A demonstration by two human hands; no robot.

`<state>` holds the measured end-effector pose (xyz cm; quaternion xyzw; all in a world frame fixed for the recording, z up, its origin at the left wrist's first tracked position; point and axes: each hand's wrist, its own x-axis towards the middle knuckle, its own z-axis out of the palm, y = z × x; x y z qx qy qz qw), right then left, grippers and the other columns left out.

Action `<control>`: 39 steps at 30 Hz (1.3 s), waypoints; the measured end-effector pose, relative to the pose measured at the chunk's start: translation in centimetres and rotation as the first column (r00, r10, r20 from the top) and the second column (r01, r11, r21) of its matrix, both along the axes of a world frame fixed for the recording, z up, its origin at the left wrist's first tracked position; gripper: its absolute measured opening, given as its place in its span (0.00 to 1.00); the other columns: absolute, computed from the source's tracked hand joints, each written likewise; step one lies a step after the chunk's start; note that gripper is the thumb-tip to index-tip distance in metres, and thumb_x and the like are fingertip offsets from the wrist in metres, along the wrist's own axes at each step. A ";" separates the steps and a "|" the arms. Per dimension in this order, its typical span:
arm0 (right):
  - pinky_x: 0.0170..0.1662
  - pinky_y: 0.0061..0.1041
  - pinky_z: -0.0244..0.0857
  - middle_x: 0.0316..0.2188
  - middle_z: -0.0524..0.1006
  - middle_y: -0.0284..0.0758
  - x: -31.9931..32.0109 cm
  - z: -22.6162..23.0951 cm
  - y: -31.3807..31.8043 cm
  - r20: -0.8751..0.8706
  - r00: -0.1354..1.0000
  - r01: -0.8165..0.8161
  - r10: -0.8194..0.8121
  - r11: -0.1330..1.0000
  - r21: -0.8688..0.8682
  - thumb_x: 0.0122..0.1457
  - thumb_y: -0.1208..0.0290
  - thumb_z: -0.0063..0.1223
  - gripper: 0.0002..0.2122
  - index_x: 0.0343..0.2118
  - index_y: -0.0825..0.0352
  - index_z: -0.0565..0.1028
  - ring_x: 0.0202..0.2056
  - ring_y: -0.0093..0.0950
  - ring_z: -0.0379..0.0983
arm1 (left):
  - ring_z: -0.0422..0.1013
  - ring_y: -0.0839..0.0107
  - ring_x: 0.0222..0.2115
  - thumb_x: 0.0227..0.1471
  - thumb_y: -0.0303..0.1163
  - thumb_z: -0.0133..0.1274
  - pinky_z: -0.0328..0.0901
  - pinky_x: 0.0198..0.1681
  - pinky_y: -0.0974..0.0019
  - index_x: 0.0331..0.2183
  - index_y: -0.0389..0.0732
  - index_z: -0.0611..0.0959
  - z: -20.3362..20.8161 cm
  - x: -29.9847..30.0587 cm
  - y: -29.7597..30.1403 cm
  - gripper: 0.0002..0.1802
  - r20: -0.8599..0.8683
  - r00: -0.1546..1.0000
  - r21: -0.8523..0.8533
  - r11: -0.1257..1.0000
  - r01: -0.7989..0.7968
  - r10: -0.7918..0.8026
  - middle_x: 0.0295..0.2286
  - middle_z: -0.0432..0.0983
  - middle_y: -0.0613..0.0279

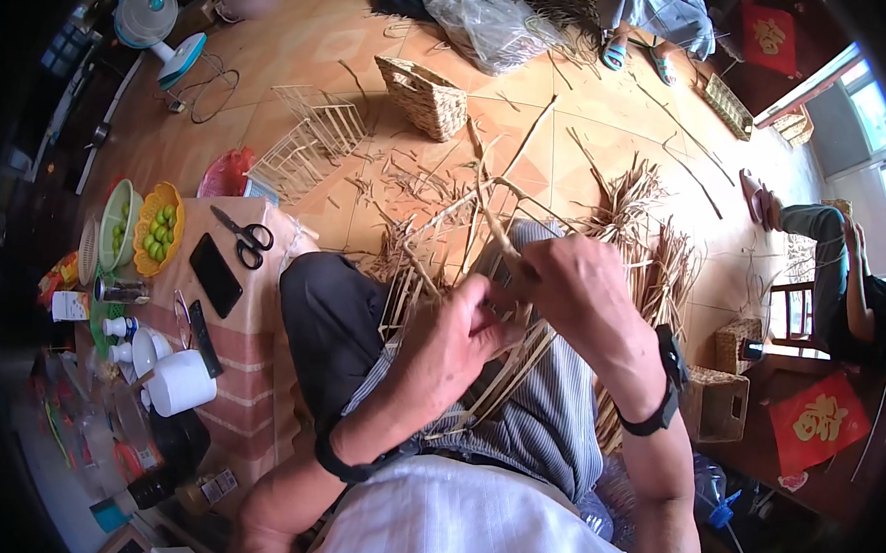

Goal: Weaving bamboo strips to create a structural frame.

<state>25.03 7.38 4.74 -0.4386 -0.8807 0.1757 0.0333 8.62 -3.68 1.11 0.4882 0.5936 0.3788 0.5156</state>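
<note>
A light wire basket frame (452, 213) rests on my lap between both hands. My right hand (590, 296) is closed round a dried plant stalk (497, 227), whose loose ends stretch forward past the frame. Close beside it, my left hand (449, 345) has its thumb and fingers bent together at the frame's rim. What lies between the left fingertips is partly hidden, so I cannot tell strand from rim. To the right of my leg stands a thick bundle of dry stalks (666, 278).
A woven basket (427, 100) and a bare wire frame (315, 135) sit ahead among stalk scraps. On the left table lie scissors (248, 238), a phone (216, 275) and a yellow bowl of green fruit (158, 230). Other people sit at the far side and right.
</note>
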 end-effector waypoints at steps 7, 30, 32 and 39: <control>0.33 0.44 0.73 0.22 0.80 0.47 0.1 -1.2 0.6 0.006 0.994 -0.111 0.111 0.994 0.006 0.64 0.67 0.61 0.12 0.25 0.67 0.82 0.28 0.48 0.82 | 0.84 0.51 0.37 0.55 0.24 0.69 0.78 0.40 0.53 0.44 0.34 0.83 0.4 2.2 -2.3 0.16 -0.486 0.874 0.346 0.922 0.172 0.019 0.37 0.84 0.49; 0.36 0.41 0.75 0.43 0.75 0.40 -0.1 -5.2 -10.9 -0.514 0.832 0.174 -0.208 0.978 -0.113 0.54 0.78 0.68 0.27 0.58 0.58 0.73 0.37 0.44 0.78 | 0.82 0.73 0.39 0.65 0.21 0.60 0.76 0.44 0.66 0.47 0.32 0.78 -0.2 -1.2 -1.0 0.11 -0.134 0.988 0.137 0.989 -0.055 0.073 0.35 0.84 0.56; 0.34 0.42 0.74 0.41 0.75 0.39 -0.1 -5.5 -11.0 -0.504 0.830 0.212 -0.238 0.971 -0.109 0.53 0.79 0.67 0.27 0.57 0.57 0.75 0.35 0.44 0.78 | 0.81 0.73 0.39 0.66 0.21 0.59 0.76 0.44 0.65 0.47 0.32 0.78 -0.3 -1.1 -0.9 0.10 -0.151 0.987 0.118 0.992 -0.038 0.055 0.36 0.84 0.56; 0.31 0.39 0.73 0.35 0.75 0.37 1.0 -5.3 -11.3 -0.514 0.833 0.152 -0.203 0.978 -0.141 0.57 0.74 0.72 0.15 0.46 0.62 0.79 0.31 0.40 0.77 | 0.76 0.75 0.41 0.69 0.28 0.56 0.71 0.49 0.69 0.55 0.34 0.73 -0.9 -2.8 -0.6 0.18 0.339 0.940 -0.120 0.988 0.094 -0.049 0.40 0.80 0.60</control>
